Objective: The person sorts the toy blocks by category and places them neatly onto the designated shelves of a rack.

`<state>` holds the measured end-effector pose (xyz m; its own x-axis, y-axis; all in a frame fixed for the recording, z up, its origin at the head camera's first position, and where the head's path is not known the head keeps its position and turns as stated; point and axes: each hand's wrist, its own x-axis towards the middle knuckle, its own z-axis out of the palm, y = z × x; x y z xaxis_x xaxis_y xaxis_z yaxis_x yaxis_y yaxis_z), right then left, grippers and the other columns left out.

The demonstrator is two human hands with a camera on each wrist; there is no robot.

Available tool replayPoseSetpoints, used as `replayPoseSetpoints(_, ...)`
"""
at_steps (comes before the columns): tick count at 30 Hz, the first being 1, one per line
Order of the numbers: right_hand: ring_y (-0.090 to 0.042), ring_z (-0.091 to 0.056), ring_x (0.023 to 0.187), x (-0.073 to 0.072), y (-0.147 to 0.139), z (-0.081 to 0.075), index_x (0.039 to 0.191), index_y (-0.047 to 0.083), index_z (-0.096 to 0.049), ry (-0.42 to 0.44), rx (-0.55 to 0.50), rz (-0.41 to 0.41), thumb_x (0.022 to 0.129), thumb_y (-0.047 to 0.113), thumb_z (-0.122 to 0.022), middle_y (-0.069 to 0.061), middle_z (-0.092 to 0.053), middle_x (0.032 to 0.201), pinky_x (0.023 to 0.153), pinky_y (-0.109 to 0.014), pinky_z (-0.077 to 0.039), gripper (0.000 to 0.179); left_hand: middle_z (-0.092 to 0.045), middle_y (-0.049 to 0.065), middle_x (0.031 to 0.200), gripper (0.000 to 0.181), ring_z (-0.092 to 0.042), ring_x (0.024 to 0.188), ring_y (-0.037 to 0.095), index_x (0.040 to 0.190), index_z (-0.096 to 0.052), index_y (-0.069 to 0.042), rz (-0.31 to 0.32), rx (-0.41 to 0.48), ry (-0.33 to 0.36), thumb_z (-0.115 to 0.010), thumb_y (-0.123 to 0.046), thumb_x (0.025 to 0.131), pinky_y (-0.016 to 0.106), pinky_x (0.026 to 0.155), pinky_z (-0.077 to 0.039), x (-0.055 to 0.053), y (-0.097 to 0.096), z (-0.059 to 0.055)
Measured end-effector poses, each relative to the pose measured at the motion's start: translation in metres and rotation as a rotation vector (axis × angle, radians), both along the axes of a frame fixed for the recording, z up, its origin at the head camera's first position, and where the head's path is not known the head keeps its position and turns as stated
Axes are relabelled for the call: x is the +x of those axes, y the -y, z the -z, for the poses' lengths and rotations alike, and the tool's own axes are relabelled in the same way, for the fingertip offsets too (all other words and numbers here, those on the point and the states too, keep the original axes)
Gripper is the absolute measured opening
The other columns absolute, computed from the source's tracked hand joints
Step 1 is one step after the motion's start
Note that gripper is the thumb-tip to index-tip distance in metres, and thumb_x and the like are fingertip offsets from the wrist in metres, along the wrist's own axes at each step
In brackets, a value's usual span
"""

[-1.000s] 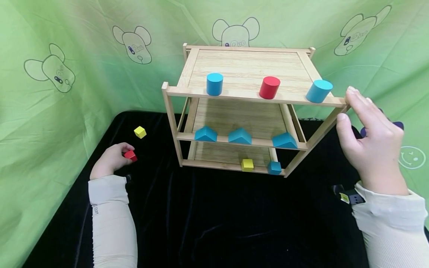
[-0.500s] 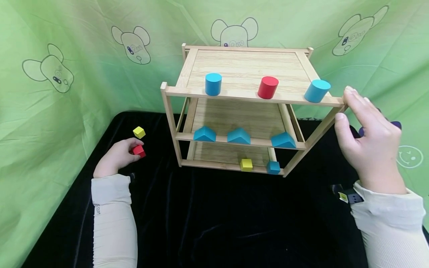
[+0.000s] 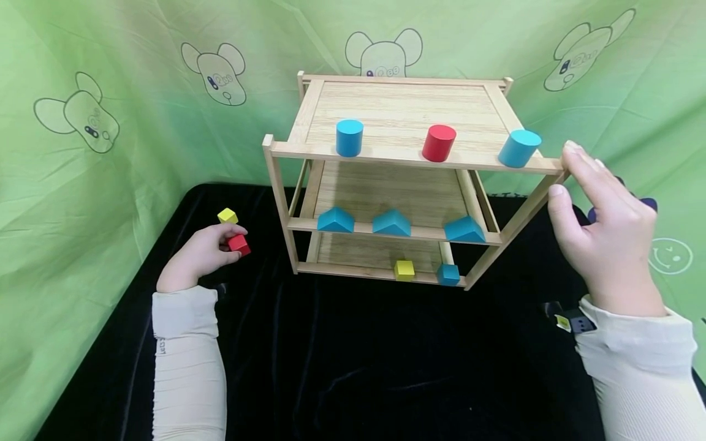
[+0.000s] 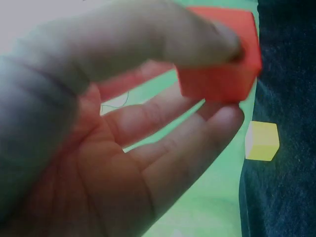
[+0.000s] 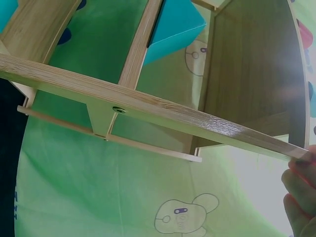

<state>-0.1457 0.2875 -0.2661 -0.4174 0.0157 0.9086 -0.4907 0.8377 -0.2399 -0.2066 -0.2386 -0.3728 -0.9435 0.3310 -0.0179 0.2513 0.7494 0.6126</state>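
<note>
My left hand [image 3: 198, 254] pinches a red cube [image 3: 240, 245] between thumb and fingers, over the black cloth at left. Close up in the left wrist view, the red cube [image 4: 219, 81] sits at the fingertips. Just behind that hand lies a yellow cube [image 3: 227, 215], partly covered by it. At the other side, my right hand [image 3: 612, 233] holds the upper front right corner of a three-tier wooden shelf [image 3: 386, 98], thumb in front. Some of its fingers [image 5: 298, 190] show at the end of the post in the right wrist view.
Two blue cylinders [image 3: 349, 138] and a red cylinder [image 3: 439, 144] stand along the top tier's front. Several blue triangular blocks [image 3: 391, 223] line the middle tier. Another yellow cube [image 3: 404, 271] and a blue cube [image 3: 448, 275] sit on the bottom tier. Green fabric surrounds the black cloth [image 3: 353, 367].
My left hand has moved right and slightly away from me with the red cube, now overlapping the yellow cube. The right hand stays at the shelf corner; the whole view has shifted slightly.
</note>
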Motion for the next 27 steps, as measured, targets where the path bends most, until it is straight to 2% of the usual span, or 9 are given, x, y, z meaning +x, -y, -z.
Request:
replayPoseSetpoints(7,-0.020,-0.064,0.120,-0.001,0.000,0.000,0.122,0.006,-0.074,-0.002,-0.005,-0.003,0.091,0.029,-0.059,-0.010,-0.069,0.123,0.109,-0.032,-0.044,0.041,-0.067,0.017,0.109,0.042,-0.061,0.097,0.028,0.129,-0.059,0.002,0.045,0.079,0.030,-0.067,0.000,0.088,0.040,0.085,-0.050,0.002,-0.002,-0.003)
replayPoseSetpoints(13,-0.022,-0.064,0.120,-0.001,0.000,-0.001,0.122,0.007,-0.074,-0.002,-0.004,0.003,0.091,0.029,-0.059,-0.009,-0.069,0.123,0.109,-0.032,-0.044,0.041,-0.064,0.018,0.112,0.041,-0.063,0.096,0.028,0.128,-0.059,0.001,0.059,0.095,0.054,-0.068,0.000,0.088,0.038,0.085,-0.052,0.005,-0.006,-0.010)
replayPoseSetpoints(21,-0.022,-0.064,0.119,-0.001,0.001,-0.001,0.122,0.006,-0.074,-0.004,-0.006,0.004,0.091,0.029,-0.059,-0.010,-0.069,0.123,0.109,-0.031,-0.044,0.042,-0.064,0.019,0.116,0.040,-0.066,0.101,0.030,0.127,-0.059,0.001,0.097,0.122,0.035,-0.069,0.002,0.088,0.036,0.086,-0.055,0.011,-0.012,-0.022)
replayPoseSetpoints(27,-0.023,-0.065,0.119,-0.001,0.000,-0.001,0.122,0.006,-0.074,-0.007,-0.013,0.001,0.091,0.029,-0.059,-0.010,-0.069,0.123,0.109,-0.032,-0.045,0.041,-0.067,0.015,0.111,0.040,-0.065,0.103,0.027,0.127,-0.061,0.000,0.145,0.170,0.025,-0.071,0.002,0.088,0.034,0.089,-0.057,0.015,-0.019,-0.028)
